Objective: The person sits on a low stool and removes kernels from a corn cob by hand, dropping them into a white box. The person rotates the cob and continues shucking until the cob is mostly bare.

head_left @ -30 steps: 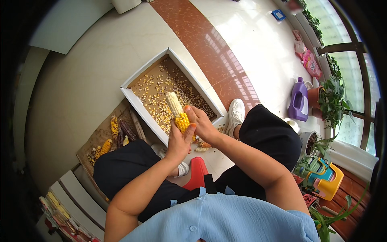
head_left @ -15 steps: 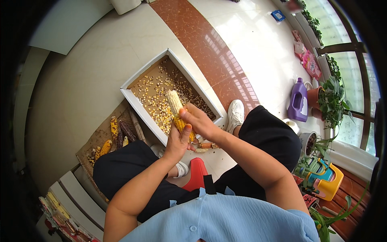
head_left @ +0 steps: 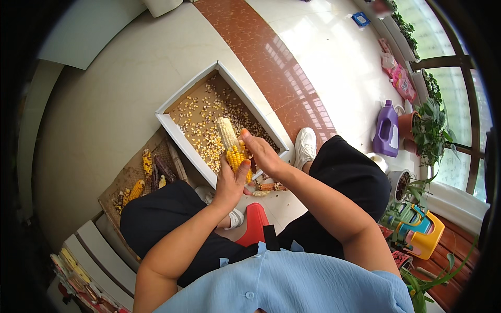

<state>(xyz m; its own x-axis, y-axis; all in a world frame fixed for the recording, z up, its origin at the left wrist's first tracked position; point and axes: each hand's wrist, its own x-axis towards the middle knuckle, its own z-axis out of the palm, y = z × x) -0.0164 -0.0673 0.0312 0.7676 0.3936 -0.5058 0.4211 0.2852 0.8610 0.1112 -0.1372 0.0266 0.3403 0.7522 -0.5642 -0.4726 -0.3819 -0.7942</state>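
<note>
We saw a yellow-and-cream cob (head_left: 234, 153), a white-walled brown box (head_left: 186, 149), a veined red-brown floor strip (head_left: 255, 52) and, right, a purple bottle (head_left: 383, 145).

Daylit windows (head_left: 453, 88) flank glossy pale floor tiles (head_left: 318, 57).

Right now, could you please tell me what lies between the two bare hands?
The head view shows a partly stripped yellow corn cob, bare at its top end, between the left hand and right hand.

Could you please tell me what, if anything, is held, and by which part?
The left hand holds a corn cob by its lower, kernel-covered part; the right hand is beside it.
</note>
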